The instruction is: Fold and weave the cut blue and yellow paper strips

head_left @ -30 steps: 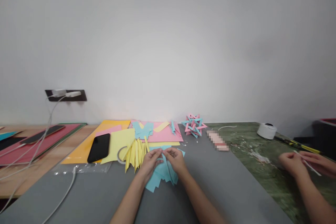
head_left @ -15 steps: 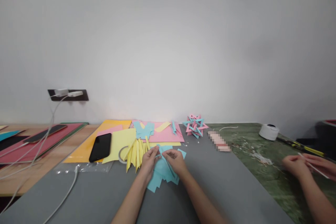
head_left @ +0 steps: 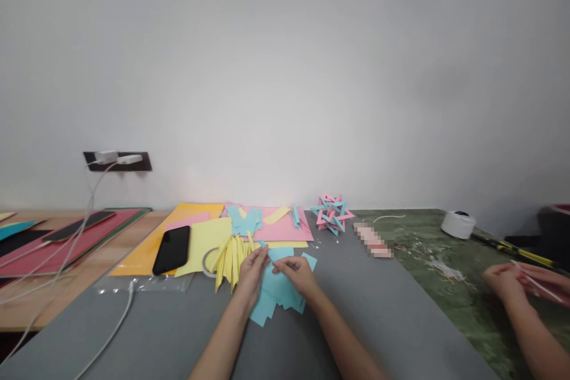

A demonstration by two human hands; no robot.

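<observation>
Two hands, the left hand (head_left: 252, 272) and the right hand (head_left: 297, 273), are close together but apart over a grey tabletop (head_left: 356, 314); the left thumb and fingers pinch a small piece of blue paper (head_left: 262, 244), whose tip sticks up past the fingertips; the right thumb and fingers are drawn together just beside it, and I cannot tell whether they grip anything; under both hands lies an uneven pile of blue sheets (head_left: 280, 292), its edges fanned out toward the person.

Just beside the left hand is a bunch of yellow folded strips (head_left: 229, 262), which partly covers a grey ring (head_left: 203, 261); farther left, a black phone (head_left: 172, 250) rests on a yellow sheet (head_left: 207, 237) and an orange sheet (head_left: 142, 254), while the end of a white cable (head_left: 130, 292) lies nearer the person; beyond the hands, a pink sheet (head_left: 276, 234) carries several blue scraps (head_left: 246, 221); near its right edge, close to the wall (head_left: 285, 101), stands a spiky pink and blue paper ball (head_left: 331, 221).

At the far right, over a green tabletop (head_left: 476, 312), another person's hands (head_left: 503, 282) hold a thin white strip (head_left: 541, 287); a white roll (head_left: 458, 225) stands well beyond them.
</observation>
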